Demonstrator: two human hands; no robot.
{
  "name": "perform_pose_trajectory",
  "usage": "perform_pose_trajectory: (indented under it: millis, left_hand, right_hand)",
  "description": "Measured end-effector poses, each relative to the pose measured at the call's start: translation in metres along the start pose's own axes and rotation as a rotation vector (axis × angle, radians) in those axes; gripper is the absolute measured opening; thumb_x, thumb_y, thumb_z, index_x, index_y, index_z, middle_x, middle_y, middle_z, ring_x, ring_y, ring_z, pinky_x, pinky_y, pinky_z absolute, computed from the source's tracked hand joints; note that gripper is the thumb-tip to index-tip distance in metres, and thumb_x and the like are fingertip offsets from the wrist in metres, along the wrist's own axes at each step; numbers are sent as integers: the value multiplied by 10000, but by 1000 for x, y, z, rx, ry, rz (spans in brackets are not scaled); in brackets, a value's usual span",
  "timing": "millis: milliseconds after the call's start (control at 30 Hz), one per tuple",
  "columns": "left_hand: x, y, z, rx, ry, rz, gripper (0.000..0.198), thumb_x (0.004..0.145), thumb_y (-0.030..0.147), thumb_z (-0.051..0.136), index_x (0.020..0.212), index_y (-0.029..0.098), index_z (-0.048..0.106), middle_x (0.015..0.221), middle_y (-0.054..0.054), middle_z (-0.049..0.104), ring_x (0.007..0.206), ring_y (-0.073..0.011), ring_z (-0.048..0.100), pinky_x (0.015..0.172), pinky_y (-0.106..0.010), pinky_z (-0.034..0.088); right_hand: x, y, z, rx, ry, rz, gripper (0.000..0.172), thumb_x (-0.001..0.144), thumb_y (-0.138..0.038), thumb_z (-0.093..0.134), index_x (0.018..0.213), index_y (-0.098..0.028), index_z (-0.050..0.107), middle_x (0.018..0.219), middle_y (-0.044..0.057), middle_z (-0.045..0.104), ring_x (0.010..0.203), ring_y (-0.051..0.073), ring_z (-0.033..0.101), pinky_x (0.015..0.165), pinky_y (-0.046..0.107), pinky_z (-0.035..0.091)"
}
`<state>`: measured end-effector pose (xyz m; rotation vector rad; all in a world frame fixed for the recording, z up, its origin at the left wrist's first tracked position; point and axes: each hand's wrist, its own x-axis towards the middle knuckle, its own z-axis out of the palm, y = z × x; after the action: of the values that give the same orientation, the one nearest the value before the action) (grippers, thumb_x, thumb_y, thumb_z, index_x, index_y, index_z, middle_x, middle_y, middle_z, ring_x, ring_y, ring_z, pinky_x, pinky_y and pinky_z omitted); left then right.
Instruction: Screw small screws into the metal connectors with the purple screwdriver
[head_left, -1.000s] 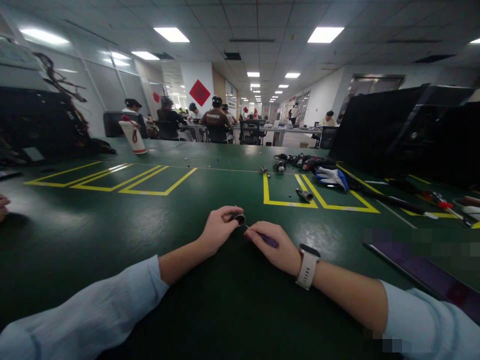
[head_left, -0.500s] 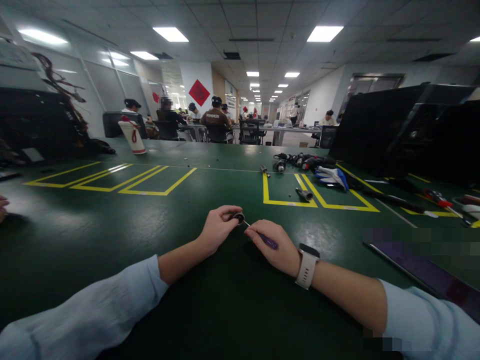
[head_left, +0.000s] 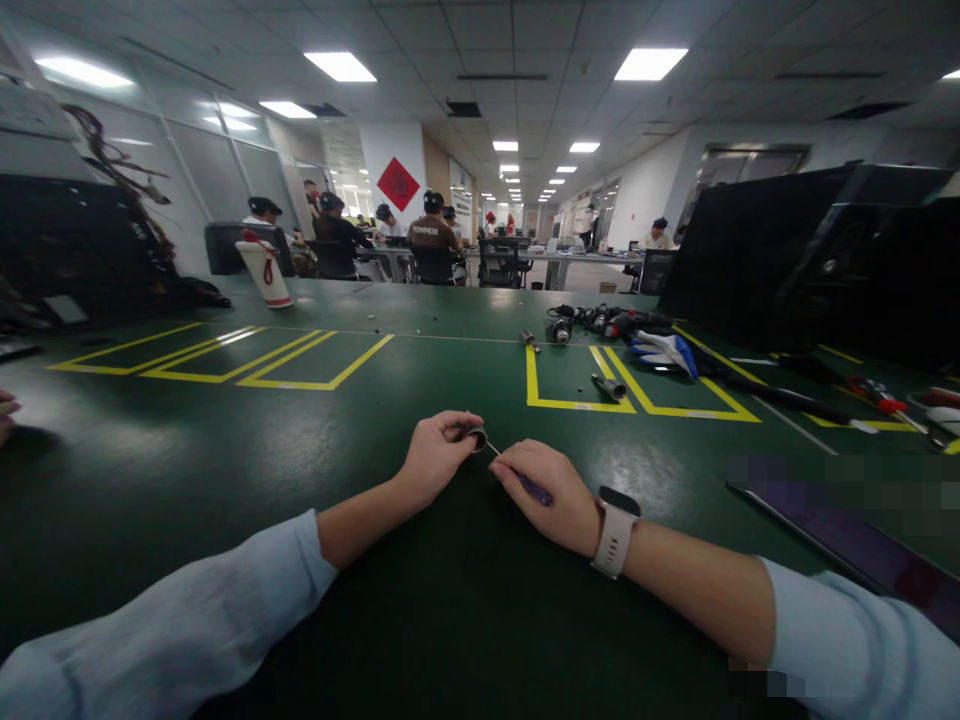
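My left hand (head_left: 436, 455) pinches a small round metal part (head_left: 477, 438), dark and hollow at its open end, between thumb and fingers. In my right hand (head_left: 547, 490) is a screwdriver (head_left: 535, 490) with a purple handle, its thin shaft pointing up and left. The shaft's tip is at the open end of the round part; how far it goes in cannot be made out. Both hands are over the green table (head_left: 420, 600). A similar metal part (head_left: 609, 388) lies beyond my right hand, inside a yellow taped outline.
Further back are a small metal piece (head_left: 529, 341), black cabled devices (head_left: 561, 330) and a blue-and-white glove (head_left: 664, 354). A paper cup (head_left: 265, 272) stands at the back left. At right lie a dark tablet-like slab (head_left: 832, 530) and a red-handled tool (head_left: 881, 397). Another person's hand (head_left: 6, 408) shows at the left edge.
The round part has turned slightly in my left hand. The screwdriver handle has shifted a little to the left and down. Both hands keep their grip.
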<state>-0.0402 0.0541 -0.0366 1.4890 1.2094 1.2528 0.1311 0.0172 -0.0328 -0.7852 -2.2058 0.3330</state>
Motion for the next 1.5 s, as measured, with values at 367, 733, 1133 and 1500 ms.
perform_pose_trajectory:
  millis: [367, 733, 1133, 1500]
  left_hand:
    - [2, -5, -2, 53, -32, -4, 245, 650, 153, 628, 894, 137, 646, 865, -63, 698, 781, -185, 661, 764, -334, 519]
    - [0, 2, -1, 53, -41, -71, 285, 656, 153, 632, 940, 129, 633, 822, -64, 695, 774, -181, 656, 766, -330, 509]
    - [2, -5, -4, 26, -74, -83, 315, 665, 102, 592, 974, 157, 618, 908, -62, 684, 838, -176, 644, 815, -326, 495]
    - [1, 5, -2, -47, -20, -89, 314, 615, 79, 621, 923, 138, 623, 958, -73, 664, 876, -187, 626, 827, -351, 491]
  right_hand:
    - [2, -5, -11, 246, 122, 221, 369, 874, -346, 410, 587, -169, 558, 570, 8, 567, 572, 118, 537, 588, 251, 420]
    - [4, 6, -9, 530, 194, 569, 490, 825, -490, 433, 450, -176, 430, 382, -58, 369, 351, 62, 357, 381, 197, 271]
    - [17, 0, -16, 473, 78, 650, 477, 831, -428, 432, 423, -182, 412, 349, -64, 344, 339, 63, 334, 394, 204, 279]
    - [6, 11, -3, 666, 181, 559, 477, 838, -485, 417, 485, -170, 478, 416, -42, 421, 394, 76, 412, 421, 204, 320]
